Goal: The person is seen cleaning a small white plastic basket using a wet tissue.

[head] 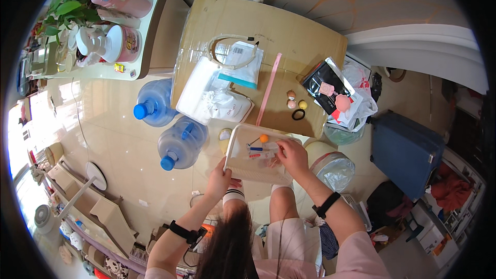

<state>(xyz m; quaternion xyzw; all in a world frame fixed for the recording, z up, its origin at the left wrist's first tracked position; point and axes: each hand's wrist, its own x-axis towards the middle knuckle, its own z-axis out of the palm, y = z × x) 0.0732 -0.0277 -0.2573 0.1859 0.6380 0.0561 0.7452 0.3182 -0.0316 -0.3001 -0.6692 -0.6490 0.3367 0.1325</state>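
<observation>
My left hand [220, 180] grips the left side of a shallow white plastic basket [252, 177], which is held over my knees. Inside lie an orange ball [264, 138] beside a thin dark stick, a small blue item [255, 148] and a little white packet with red writing [260, 155]. My right hand [292, 157] reaches over the basket's right part. Its thumb and fingers are bent close together beside a clear plastic piece [270, 146]; whether they pinch it cannot be made out. Something pinkish [274, 163] lies below those fingers, partly covered.
Beyond the basket stands a large cardboard box [232, 13] bearing a headband [232, 66], a teal-edged packet [242, 69], a pink strip [269, 89], a black hair tie [298, 114] and a black sachet [321, 85]. Two water jugs [184, 143] stand left; a blue suitcase [407, 153] is right.
</observation>
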